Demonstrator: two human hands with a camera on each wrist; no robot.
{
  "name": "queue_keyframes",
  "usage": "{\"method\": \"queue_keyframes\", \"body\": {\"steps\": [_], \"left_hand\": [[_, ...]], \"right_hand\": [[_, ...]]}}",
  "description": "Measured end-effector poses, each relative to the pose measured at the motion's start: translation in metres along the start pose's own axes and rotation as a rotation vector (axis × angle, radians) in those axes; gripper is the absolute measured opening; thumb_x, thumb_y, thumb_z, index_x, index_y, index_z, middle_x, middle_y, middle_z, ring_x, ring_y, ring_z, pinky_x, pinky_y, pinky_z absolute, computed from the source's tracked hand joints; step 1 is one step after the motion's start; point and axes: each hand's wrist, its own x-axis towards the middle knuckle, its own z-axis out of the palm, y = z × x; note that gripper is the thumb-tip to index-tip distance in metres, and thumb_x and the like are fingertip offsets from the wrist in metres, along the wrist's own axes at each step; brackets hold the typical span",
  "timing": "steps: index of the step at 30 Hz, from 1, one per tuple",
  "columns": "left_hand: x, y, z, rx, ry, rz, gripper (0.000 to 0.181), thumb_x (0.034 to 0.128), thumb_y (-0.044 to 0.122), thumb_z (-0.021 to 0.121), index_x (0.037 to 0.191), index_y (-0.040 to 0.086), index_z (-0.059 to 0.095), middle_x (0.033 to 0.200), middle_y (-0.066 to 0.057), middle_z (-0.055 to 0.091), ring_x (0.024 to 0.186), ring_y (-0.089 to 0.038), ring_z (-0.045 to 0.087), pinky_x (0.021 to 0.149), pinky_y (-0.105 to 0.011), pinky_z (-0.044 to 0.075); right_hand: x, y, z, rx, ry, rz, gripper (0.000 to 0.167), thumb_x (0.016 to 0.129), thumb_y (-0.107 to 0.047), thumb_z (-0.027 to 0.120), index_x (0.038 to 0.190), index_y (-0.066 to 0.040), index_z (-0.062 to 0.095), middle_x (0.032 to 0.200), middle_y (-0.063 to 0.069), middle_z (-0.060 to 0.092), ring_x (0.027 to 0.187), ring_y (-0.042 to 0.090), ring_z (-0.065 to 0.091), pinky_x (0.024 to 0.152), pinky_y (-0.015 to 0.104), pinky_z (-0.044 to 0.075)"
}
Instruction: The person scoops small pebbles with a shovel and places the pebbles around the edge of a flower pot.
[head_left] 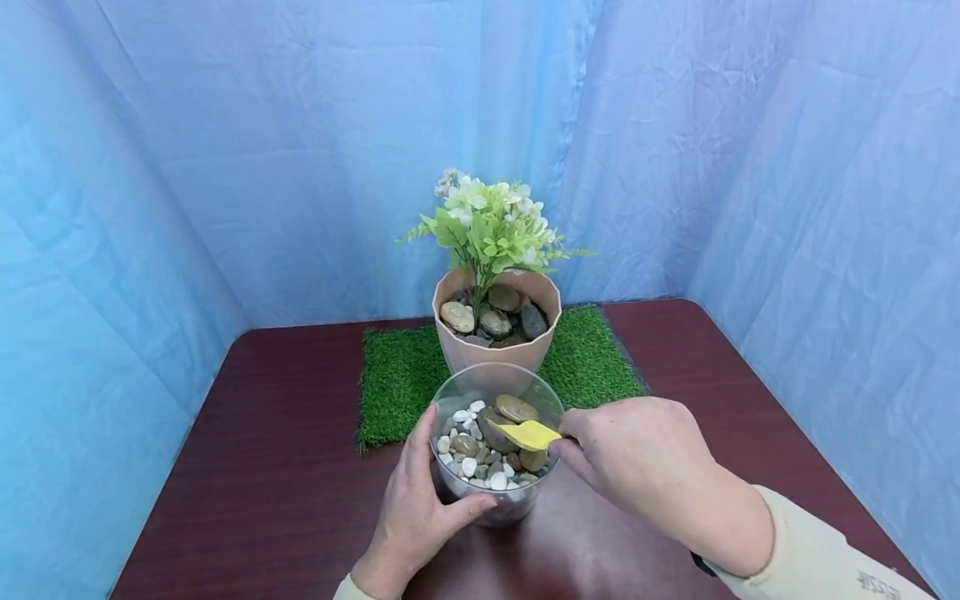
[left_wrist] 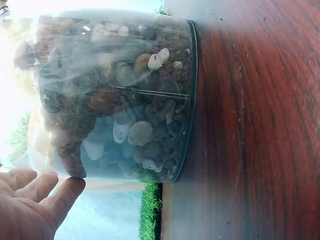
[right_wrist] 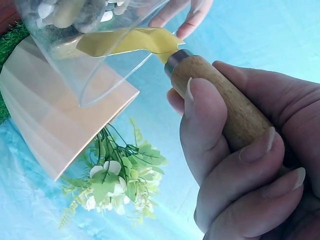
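A clear round container [head_left: 501, 503] holds white pebbles, brown pebbles and larger stones. My left hand [head_left: 411, 498] holds it at the left, fingers along the far side and thumb across the near rim. In the left wrist view the fingertips of the left hand [left_wrist: 37, 202] touch the clear wall. My right hand [head_left: 648, 467] grips a small trowel by its wooden handle [right_wrist: 220, 95]. Its yellow blade [head_left: 531, 434] is inside the container, over the larger stones; whether it touches them I cannot tell.
Behind the container stands a pinkish-beige flowerpot [head_left: 487, 357] with stones and a white-flowered plant [head_left: 498, 225]. Under the pot lies a green grass mat [head_left: 401, 379]. Blue curtains [head_left: 300, 167] surround the dark red wooden table [head_left: 262, 467] at the back and sides.
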Motion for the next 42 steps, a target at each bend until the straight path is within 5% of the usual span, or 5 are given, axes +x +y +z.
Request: {"method": "queue_keyframes", "body": {"steps": [10, 23, 31, 42], "left_hand": [[0.0, 0.0, 0.0, -0.019, 0.007, 0.008, 0.13, 0.0683, 0.061, 0.092, 0.167, 0.014, 0.022, 0.164, -0.008, 0.042, 0.145, -0.027, 0.048, 0.119, -0.037, 0.04], [0.0, 0.0, -0.001, -0.022, -0.005, -0.01, 0.13, 0.0687, 0.062, 0.092, 0.168, 0.017, 0.021, 0.165, -0.007, 0.04, 0.145, -0.026, 0.047, 0.117, -0.046, 0.042], [0.0, 0.0, -0.001, -0.025, -0.006, -0.008, 0.13, 0.0685, 0.061, 0.092, 0.168, 0.019, 0.02, 0.166, -0.004, 0.039, 0.146, -0.025, 0.046, 0.12, -0.034, 0.038], [0.001, 0.0, -0.001, -0.036, -0.014, -0.007, 0.129, 0.0686, 0.059, 0.093, 0.168, 0.02, 0.02, 0.165, -0.006, 0.04, 0.146, -0.025, 0.046, 0.119, -0.042, 0.041]], "right_hand": [[0.004, -0.003, 0.004, 0.005, -0.044, 0.041, 0.048, 0.09, -0.033, 0.073, 0.055, -0.029, 0.04, 0.047, -0.015, 0.024, 0.042, 0.009, 0.026, 0.035, 0.03, 0.021], [0.006, -0.004, 0.012, -0.017, -0.043, 0.061, 0.052, 0.089, -0.032, 0.074, 0.054, -0.026, 0.036, 0.046, -0.013, 0.022, 0.04, 0.011, 0.025, 0.034, 0.03, 0.021], [0.003, -0.006, 0.019, -0.057, 0.047, 0.023, 0.052, 0.083, -0.035, 0.083, 0.056, -0.025, 0.04, 0.046, -0.011, 0.025, 0.039, 0.012, 0.025, 0.032, 0.032, 0.024], [0.002, -0.005, 0.031, -0.074, 0.147, -0.029, 0.051, 0.078, -0.033, 0.087, 0.056, -0.023, 0.042, 0.047, -0.01, 0.027, 0.039, 0.011, 0.023, 0.031, 0.032, 0.023]]}}
